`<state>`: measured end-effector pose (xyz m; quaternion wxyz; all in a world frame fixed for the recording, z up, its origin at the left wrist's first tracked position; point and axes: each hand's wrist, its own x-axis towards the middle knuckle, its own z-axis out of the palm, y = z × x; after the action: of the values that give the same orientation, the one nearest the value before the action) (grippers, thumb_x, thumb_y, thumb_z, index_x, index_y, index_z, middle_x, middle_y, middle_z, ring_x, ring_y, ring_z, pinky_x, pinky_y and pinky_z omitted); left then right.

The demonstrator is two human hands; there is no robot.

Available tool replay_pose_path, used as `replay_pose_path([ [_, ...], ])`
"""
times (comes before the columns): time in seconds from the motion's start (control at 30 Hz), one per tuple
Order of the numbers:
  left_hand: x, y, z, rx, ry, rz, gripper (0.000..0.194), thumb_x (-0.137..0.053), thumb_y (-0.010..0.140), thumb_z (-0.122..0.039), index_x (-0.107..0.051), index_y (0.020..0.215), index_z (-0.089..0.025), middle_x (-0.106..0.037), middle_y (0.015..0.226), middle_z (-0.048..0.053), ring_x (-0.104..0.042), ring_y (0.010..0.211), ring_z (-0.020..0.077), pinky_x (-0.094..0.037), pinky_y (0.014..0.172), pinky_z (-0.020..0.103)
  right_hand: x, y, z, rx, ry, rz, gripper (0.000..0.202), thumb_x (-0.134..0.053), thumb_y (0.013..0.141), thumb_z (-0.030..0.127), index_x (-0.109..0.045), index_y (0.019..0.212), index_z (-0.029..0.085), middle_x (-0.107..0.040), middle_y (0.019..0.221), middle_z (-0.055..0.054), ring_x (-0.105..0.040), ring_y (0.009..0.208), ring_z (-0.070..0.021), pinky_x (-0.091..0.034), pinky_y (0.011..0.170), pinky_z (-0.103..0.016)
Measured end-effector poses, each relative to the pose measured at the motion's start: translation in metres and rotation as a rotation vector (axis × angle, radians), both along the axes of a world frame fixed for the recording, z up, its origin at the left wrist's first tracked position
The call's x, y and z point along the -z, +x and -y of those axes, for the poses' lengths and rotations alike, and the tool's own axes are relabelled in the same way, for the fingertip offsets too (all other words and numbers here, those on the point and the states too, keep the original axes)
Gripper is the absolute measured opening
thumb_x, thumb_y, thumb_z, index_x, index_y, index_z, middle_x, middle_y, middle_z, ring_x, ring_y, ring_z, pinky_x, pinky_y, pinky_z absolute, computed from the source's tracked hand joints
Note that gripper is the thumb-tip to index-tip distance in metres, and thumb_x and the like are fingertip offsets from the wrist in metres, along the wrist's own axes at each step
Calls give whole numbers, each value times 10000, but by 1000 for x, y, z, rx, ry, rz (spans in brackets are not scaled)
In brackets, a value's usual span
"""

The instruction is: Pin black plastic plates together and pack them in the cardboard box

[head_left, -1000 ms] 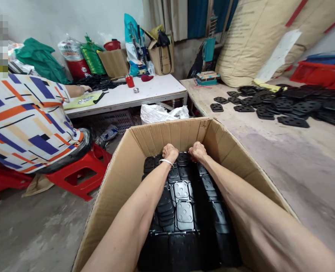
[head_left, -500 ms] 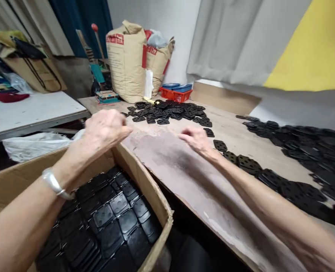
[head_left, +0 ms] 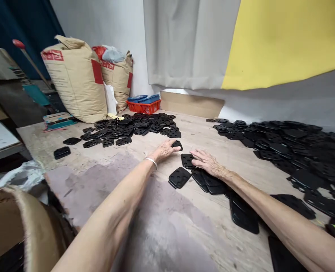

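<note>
My left hand (head_left: 165, 150), with a silver bangle at the wrist, reaches over the table with its fingers stretched out. Its fingertips touch a small black plastic plate with holes (head_left: 178, 145). My right hand (head_left: 208, 163) lies low and flat, fingers apart, at the edge of another black plate (head_left: 187, 161). Just below is a loose black plate with dimples (head_left: 179, 177). More black plates (head_left: 212, 183) lie overlapping in a row beneath my right hand and forearm, which partly hide them.
Behind my hands lies a heap of black plates (head_left: 139, 124), with a larger heap (head_left: 292, 151) at the right. At the back stand paper sacks (head_left: 73, 79) and a red basket (head_left: 144, 107). A cardboard box (head_left: 39, 226) stands at the lower left, beside the table edge.
My view has swung right, away from the box. Both hands have moved forward and closer together onto the plates; my left hand has left the space over the box and its fingers have straightened.
</note>
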<state>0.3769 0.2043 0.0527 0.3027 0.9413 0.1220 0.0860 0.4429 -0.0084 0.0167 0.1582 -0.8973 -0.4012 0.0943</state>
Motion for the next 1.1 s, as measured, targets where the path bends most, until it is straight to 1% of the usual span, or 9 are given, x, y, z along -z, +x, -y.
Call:
replay_pose_path([
  [0.13,45,37,-7,183,186,-21,411,-545,894,-412,-529,1278,-267,-419,1452,60,-331,1352,287,-234,1102,582,4,1,-4,-125,-59,-64,695,-555,796,629,-433,1419,346,-209,1567,-50,-56,1425,-404,-5,1065,-683],
  [0.2,55,38,-7,269,258,-39,300,-521,908,-393,-597,1193,-336,-413,1470,-10,-230,1405,254,-136,1143,549,4,-5,2,-182,-67,-69,732,-586,766,648,-438,1416,347,-214,1566,-54,-49,1425,-406,8,1064,-681],
  [0.27,58,29,-1,340,313,-40,254,-490,926,-349,-646,1126,-349,-422,1465,-38,-194,1414,227,-124,1159,477,3,-14,13,-208,-67,-54,724,-579,778,642,-434,1420,339,-219,1564,-67,-46,1427,-399,-2,1067,-677],
  [0.43,55,-13,42,389,396,0,301,-432,945,-314,-671,1128,-310,-463,1423,-4,-235,1366,239,-221,1130,391,-1,-53,50,-212,-92,-3,707,-574,812,589,-417,1436,297,-224,1557,-114,-90,1428,-382,-52,1082,-652],
  [0.7,46,-77,129,263,362,56,291,-405,949,-320,-681,1040,-328,-568,1292,-14,-366,1235,247,-323,1057,433,-1,-118,99,-194,-59,89,639,-567,839,510,-475,1406,228,-319,1516,-139,-223,1406,-347,-166,1121,-542],
  [0.83,44,-93,161,177,206,108,260,-436,931,-312,-689,993,-306,-607,1234,4,-404,1219,244,-289,1077,469,-4,-129,112,-165,17,59,527,-626,798,411,-598,1291,226,-428,1450,-141,-335,1361,-336,-260,1101,-517],
  [0.93,41,-96,176,66,27,172,286,-452,914,-313,-662,1098,-253,-592,1265,56,-440,1230,238,-305,1079,427,-18,-131,121,-136,57,69,450,-665,762,297,-657,1197,184,-508,1378,-153,-446,1289,-317,-345,1069,-462],
  [1.03,33,-106,177,-67,-160,262,403,-451,904,-308,-572,1260,-165,-476,1404,125,-414,1303,238,-329,1072,360,-39,-150,139,-53,131,136,385,-608,810,232,-641,1181,135,-548,1321,-165,-482,1250,-303,-362,1057,-452],
  [1.1,26,-126,172,-131,-261,323,431,-444,902,-297,-541,1293,-143,-452,1428,135,-418,1312,235,-347,1060,343,-47,-182,157,-43,176,177,292,-542,872,247,-643,1127,144,-613,1205,-142,-551,1150,-278,-420,997,-437],
])
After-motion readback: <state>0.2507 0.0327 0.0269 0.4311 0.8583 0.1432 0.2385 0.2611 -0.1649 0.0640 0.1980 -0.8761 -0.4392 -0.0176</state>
